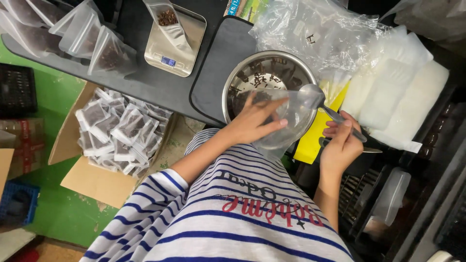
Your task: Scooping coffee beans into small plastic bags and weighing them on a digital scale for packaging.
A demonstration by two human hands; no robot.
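Note:
My left hand (252,121) holds a clear plastic pouch (286,123) open in front of a steel bowl (233,80) of dark dried bits. My right hand (342,143) grips a metal spoon (318,99) by its handle, and the spoon's bowl rests at the pouch's mouth. A second pouch (170,24) with some dark bits stands on a small digital scale (175,46) at the far side of the dark counter.
A cardboard box (73,140) of filled clear pouches sits on the green floor at the left. More filled pouches (77,36) lie on the counter's far left. Empty plastic bags (388,87) are stacked at the right, beside a yellow sheet (315,138).

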